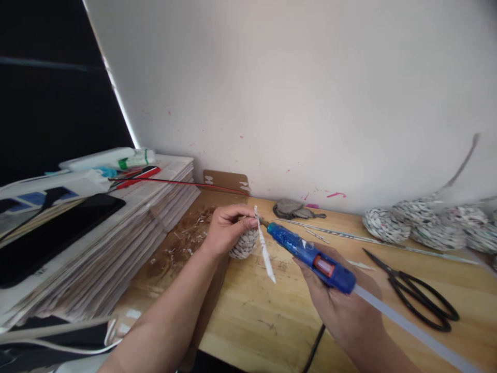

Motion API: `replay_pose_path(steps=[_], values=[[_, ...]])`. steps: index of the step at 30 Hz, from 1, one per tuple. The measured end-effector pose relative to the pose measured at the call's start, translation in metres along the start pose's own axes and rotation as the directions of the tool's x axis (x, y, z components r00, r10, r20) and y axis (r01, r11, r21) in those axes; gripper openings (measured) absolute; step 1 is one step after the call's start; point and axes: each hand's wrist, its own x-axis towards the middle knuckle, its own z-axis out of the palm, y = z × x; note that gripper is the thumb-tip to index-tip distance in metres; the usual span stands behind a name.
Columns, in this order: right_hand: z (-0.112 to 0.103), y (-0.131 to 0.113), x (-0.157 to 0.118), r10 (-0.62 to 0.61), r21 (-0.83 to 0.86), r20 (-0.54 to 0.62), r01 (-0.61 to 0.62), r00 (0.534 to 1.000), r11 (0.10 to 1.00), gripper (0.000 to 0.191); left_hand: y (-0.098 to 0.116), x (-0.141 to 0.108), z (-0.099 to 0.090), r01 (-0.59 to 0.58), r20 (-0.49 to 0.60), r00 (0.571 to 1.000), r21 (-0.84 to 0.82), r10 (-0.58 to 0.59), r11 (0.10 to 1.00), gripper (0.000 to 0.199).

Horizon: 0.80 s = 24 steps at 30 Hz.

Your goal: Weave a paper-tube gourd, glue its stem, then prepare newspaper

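Observation:
My right hand (341, 300) is wrapped round a blue hot glue gun (297, 248), from whose back a long translucent glue stick (407, 326) sticks out. The gun's nozzle points left and meets a rolled paper strip (264, 254) near its upper end. Between thumb and fingers, my left hand (229, 228) pinches that strip, which hangs down to the right. Just below the left fingers sits a small ball-like piece woven from paper strips (244, 246), partly hidden by the hand. Whether the hand also touches the woven piece I cannot tell.
Black-handled scissors (421, 298) lie at right. Behind them are several woven paper balls (386, 225) and long paper rods (349, 237). A grey cloth-like item (293, 209) rests by the wall. A tall stack of paper (155, 233) bearing a phone (70, 228) stands left. A black cord (314, 347) trails off the front.

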Motion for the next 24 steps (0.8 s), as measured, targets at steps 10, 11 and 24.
replay_pose_path(steps=[10,11,24], values=[[-0.0012,-0.0002,-0.0018,0.001,0.039,-0.006,-0.001,1.0,0.999,0.03,-0.0008,0.0003,-0.0005,0.003,0.019,1.0,-0.012,-0.002,1.0,0.016],[-0.0016,-0.001,-0.0012,0.006,0.043,-0.007,-0.006,1.0,0.999,0.031,-0.0009,0.0002,-0.0005,0.009,0.019,1.0,-0.013,-0.009,1.0,0.017],[-0.0003,0.0035,0.0028,-0.179,-0.003,-0.066,0.179,0.982,0.984,0.028,0.0004,0.0013,0.0022,0.083,0.016,0.997,-0.097,-0.082,0.992,0.025]])
